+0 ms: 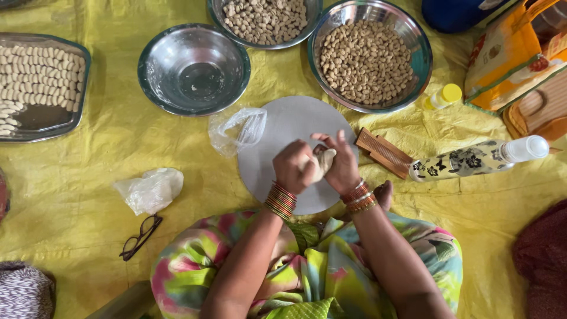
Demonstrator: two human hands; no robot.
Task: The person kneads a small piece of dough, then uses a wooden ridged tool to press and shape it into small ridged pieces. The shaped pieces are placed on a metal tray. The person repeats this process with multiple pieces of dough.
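Note:
My left hand [293, 167] and my right hand [343, 163] are pressed together over a round grey board [282, 127]. Between them they grip a small pale lump of dough [323, 162]. Both wrists wear stacked red and gold bangles. The dough is partly hidden by my fingers. A ridged wooden tool [384, 153] lies just right of the board.
On the yellow sheet are two steel bowls of small shaped dough pieces [366, 59] [266, 20], an empty steel bowl [195, 68], a tray of rolled pieces [38, 85], a floral bottle [478, 158], plastic bags [236, 130] [150, 190], and glasses [140, 236].

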